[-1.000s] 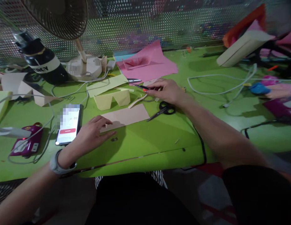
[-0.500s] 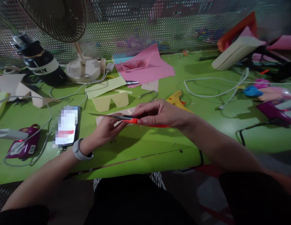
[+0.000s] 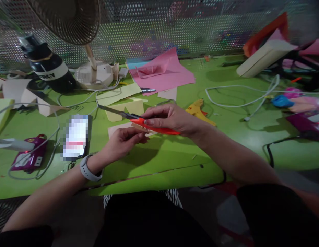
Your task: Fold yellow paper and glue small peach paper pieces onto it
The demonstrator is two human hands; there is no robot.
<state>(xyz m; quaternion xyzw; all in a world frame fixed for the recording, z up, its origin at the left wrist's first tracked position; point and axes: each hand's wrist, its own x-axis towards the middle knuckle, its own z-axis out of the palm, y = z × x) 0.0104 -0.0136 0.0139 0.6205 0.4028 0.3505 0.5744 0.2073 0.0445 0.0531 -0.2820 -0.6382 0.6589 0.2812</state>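
My right hand (image 3: 172,118) is closed round an orange utility knife (image 3: 159,127), its long dark blade pointing left and up over the table. Just below the knife, my left hand (image 3: 127,139), with a pale watch band at the wrist, has its fingers pinched together. Whatever lies between those fingertips is too small and blurred to make out. A pale pinkish paper piece (image 3: 113,131) lies partly hidden behind the hands. Beyond the blade is a yellow paper cut-out (image 3: 114,115) with a notch, beside a yellow paper strip (image 3: 120,94).
A yellow glue gun (image 3: 197,110) lies right of my hands. Pink paper (image 3: 180,75) is spread behind. On the left are a phone (image 3: 75,137), a purple power bank (image 3: 31,157), a dark bottle (image 3: 52,70) and a fan (image 3: 94,73). A white cable (image 3: 226,103) loops at right.
The knife blade has tilted upward at its tip. My left hand has dropped slightly and moved right, below the knife. The whole view has shifted a little.
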